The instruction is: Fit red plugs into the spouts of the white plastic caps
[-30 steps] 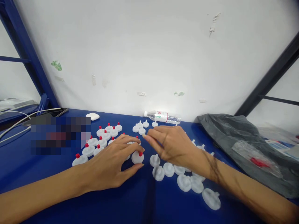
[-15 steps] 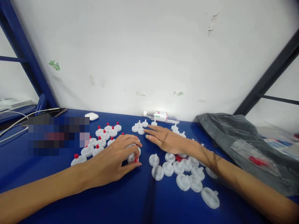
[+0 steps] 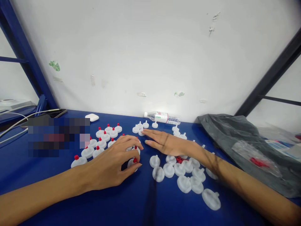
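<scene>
My left hand (image 3: 117,157) curls its thumb and forefinger round a white funnel-shaped lid with a red cap (image 3: 134,160), which stands upright at the edge of a group of similar capped lids (image 3: 101,143). Its palm and fingers hide some of that group. My right hand (image 3: 162,139) is stretched out low over the table, palm down and fingers extended. Its fingertips reach a white uncapped lid (image 3: 141,133) in a small cluster at the back. Under and beside the right forearm lie several uncapped lids (image 3: 169,170) and a small heap of red caps (image 3: 180,159).
A clear plastic bottle (image 3: 162,117) lies along the wall. On the right are a grey plastic bag (image 3: 218,131) and a clear bag of red pieces (image 3: 256,160). A white case (image 3: 92,117) and cables (image 3: 14,113) are on the left of the blue table (image 3: 113,204).
The red-capped lid at my left hand has turned from tilted to more upright. My right hand's fingers have lowered slightly toward the uncapped lid, moving a little left.
</scene>
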